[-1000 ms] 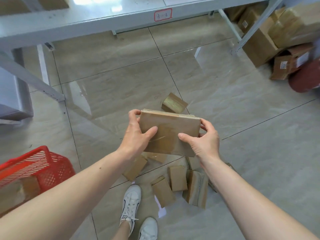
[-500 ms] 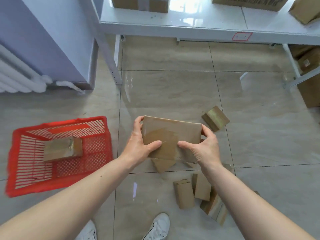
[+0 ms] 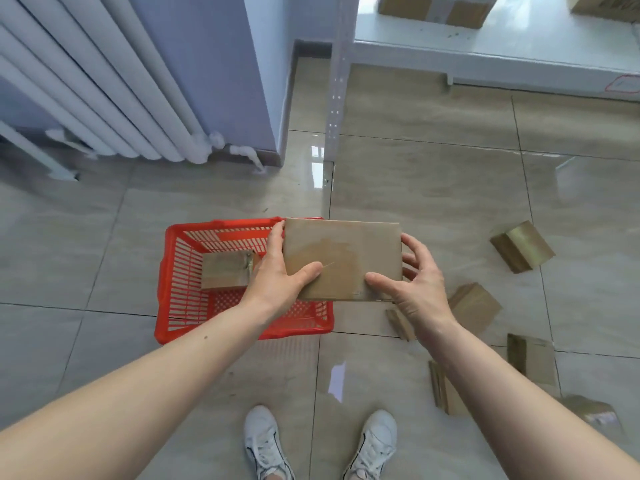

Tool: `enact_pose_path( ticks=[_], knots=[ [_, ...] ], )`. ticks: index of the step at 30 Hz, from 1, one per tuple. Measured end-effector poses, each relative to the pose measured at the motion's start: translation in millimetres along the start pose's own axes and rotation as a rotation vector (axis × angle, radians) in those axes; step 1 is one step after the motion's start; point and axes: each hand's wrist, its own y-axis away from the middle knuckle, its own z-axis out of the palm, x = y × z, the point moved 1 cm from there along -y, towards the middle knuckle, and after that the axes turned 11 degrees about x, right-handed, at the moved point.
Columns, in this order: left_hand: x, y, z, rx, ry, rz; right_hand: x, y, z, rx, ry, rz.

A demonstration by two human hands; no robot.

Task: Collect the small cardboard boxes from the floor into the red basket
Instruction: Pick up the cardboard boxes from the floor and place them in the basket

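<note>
Glossy beige floor tiles [image 3: 433, 188] fill my view, with a white radiator [image 3: 104, 84] against the lilac wall far beyond my fingers and a pale shelf [image 3: 485, 53] up to the right carrying cardboard cartons.

My left hand [image 3: 280, 275] grips the left end of a flat cardboard box [image 3: 343, 258]: the thumb lies across its top face and the fingers [image 3: 275, 237] curl around the far left corner, clamped on it. My right hand [image 3: 415, 282] is at the right end, thumb pressed on the near right corner, the other fingers spread loosely and only partly touching the edge; I cannot tell how firmly they grip. The box is held level in the air, its left part over the right side of the red basket [image 3: 180, 271].

Shiny tape runs over the box top; no writing is readable on it. A red-outlined label [image 3: 623, 84] on the shelf edge is too blurred to read.

Inside the basket, just left of my left fingers, lies one taped small box [image 3: 225, 271] on the mesh bottom.

To the right of my right fingers, several small boxes lie scattered on the floor: one [image 3: 523, 245] well off to the right, one [image 3: 474, 306] just beside my right wrist, others [image 3: 533, 362] nearer my feet. My white shoes [image 3: 265, 441] show at the bottom edge.
</note>
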Motion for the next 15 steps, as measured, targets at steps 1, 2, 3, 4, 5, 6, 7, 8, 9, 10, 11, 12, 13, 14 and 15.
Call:
enact_pose_path(
  ticks=[1, 2, 3, 4, 5, 6, 7, 8, 9, 10, 11, 12, 13, 14, 15],
  knots=[
    [-5, -3, -10, 0.006, 0.014, 0.000, -3, 4, 12, -0.031, -0.009, 0.017],
    [-9, -6, -19, 0.011, 0.021, -0.009, -5, 7, 23, -0.058, -0.009, 0.029],
    [-14, -10, -26, 0.019, 0.021, -0.013, -7, 9, 34, -0.078, -0.005, 0.041],
    [-19, -14, -33, 0.021, 0.018, -0.022, -9, 11, 42, -0.086, 0.005, 0.047],
    [-22, -17, -39, 0.020, 0.018, -0.029, -10, 11, 49, -0.079, 0.025, 0.044],
    [-25, -20, -43, 0.018, 0.021, -0.043, -12, 10, 56, -0.073, 0.050, 0.040],
    [-28, -24, -47, 0.020, 0.029, -0.050, -13, 8, 62, -0.066, 0.074, 0.042],
    [-31, -28, -51, 0.021, 0.032, -0.064, -14, 7, 67, -0.063, 0.090, 0.046],
    [-32, -32, -54, 0.027, 0.027, -0.074, -15, 5, 73, -0.058, 0.103, 0.053],
    [-33, -36, -57, 0.034, 0.012, -0.090, -16, 2, 79, -0.051, 0.117, 0.057],
    [-34, -40, -60, 0.044, -0.006, -0.103, -17, -1, 84, -0.046, 0.135, 0.059],
    [-34, -44, -62, 0.048, -0.023, -0.120, -17, -4, 90, -0.047, 0.148, 0.060],
    [-34, -46, -65, 0.053, -0.038, -0.129, -18, -7, 95, -0.052, 0.158, 0.062],
    [-34, -49, -67, 0.059, -0.049, -0.132, -19, -10, 99, -0.061, 0.165, 0.062],
    [-34, -50, -69, 0.072, -0.056, -0.129, -21, -12, 104, -0.073, 0.168, 0.059]
  ],
)
